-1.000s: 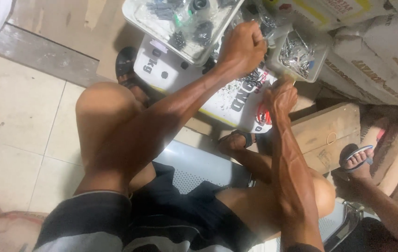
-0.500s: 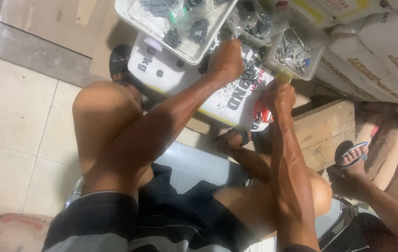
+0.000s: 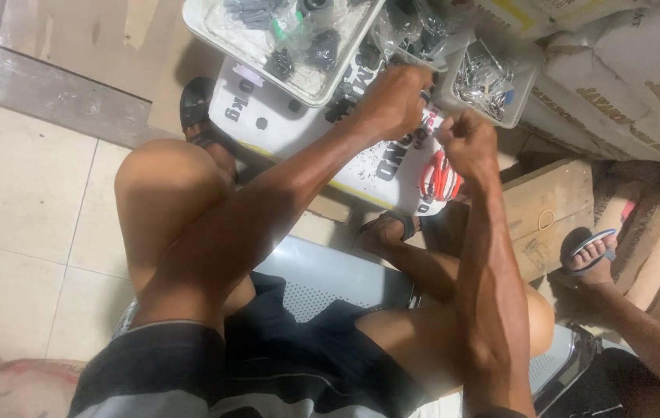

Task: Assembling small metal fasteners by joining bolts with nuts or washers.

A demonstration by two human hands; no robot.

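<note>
My left hand (image 3: 396, 99) is closed in a fist over a white printed sack (image 3: 268, 116) that lies flat as a work surface, fingers curled around something too small to make out. My right hand (image 3: 465, 143) is closed too, close beside the left, pinching a small part I cannot identify. Red-handled pliers (image 3: 438, 176) lie on the sack just below my right hand. Above my hands stand a clear tray of dark small parts (image 3: 283, 39) and a smaller tub of shiny metal pieces (image 3: 488, 77).
I sit on a grey perforated metal seat (image 3: 322, 275) with knees bent, feet in sandals. A wooden crate (image 3: 550, 209) sits at right. Another person's sandalled foot (image 3: 589, 251) and leg are at far right. Stacked printed sacks (image 3: 632, 85) fill the upper right. Tiled floor at left.
My right hand has lifted off the sack and closed near the left hand. The left fist has shifted slightly toward the right; both now meet over the sack.
</note>
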